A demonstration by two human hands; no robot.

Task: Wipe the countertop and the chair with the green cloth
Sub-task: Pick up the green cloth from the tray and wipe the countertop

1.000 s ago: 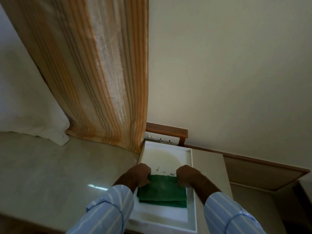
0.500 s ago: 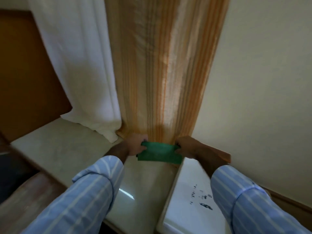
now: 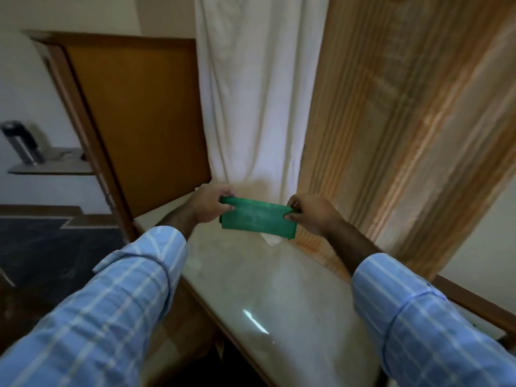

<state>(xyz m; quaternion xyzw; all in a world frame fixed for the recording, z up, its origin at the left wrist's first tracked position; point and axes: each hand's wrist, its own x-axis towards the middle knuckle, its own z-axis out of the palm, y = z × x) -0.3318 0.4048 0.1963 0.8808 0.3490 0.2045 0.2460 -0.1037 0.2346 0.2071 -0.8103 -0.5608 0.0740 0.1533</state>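
The folded green cloth (image 3: 258, 219) hangs in the air above the pale stone countertop (image 3: 268, 291), stretched flat between both hands. My left hand (image 3: 209, 206) pinches its left edge and my right hand (image 3: 310, 215) pinches its right edge. The cloth does not touch the counter. The countertop runs from the lower right to the far left corner beneath the curtains. No chair can be made out in this view.
A white curtain (image 3: 257, 93) and an orange striped curtain (image 3: 391, 121) hang down to the counter's back edge. A brown wooden door (image 3: 136, 118) stands left of it. A dark flask (image 3: 21, 143) sits on a small shelf (image 3: 50, 167) at far left.
Both hands lifted the green cloth out of the white tray and carried it left over the countertop. The view swung left, so the tray has left the frame.
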